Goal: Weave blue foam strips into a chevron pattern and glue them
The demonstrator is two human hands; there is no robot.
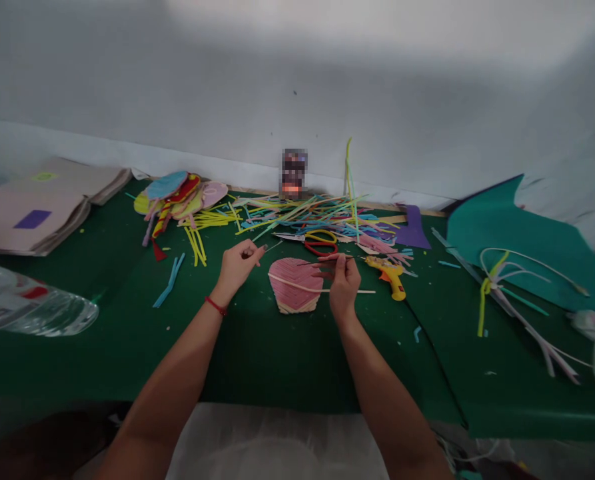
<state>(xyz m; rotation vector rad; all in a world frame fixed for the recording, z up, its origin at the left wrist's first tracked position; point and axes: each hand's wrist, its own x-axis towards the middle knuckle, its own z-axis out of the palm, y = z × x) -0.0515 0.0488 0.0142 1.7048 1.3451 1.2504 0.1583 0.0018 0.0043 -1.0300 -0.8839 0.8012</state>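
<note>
A flat pink piece of striped strips (297,280) lies on the green table, cream at its lower edge. One long pale strip (360,291) crosses it and sticks out to the right. My left hand (238,265) is closed in a pinch above the table, left of the pink piece. A faint thin strand shows near its fingertips; what they hold is unclear. Over the piece's right side, my right hand (344,277) grips a thin dark stick-like tool (322,261) that points left. Red-and-yellow scissors (321,241) and a yellow glue gun (391,277) lie close by.
Behind is a heap of coloured strips (302,217) with a phone (294,175) against the wall. Left are finished flat shapes (177,193), cardboard (37,207) and a clear bottle (37,300). Right are a teal sheet (527,240) and the gun's black cord (434,353).
</note>
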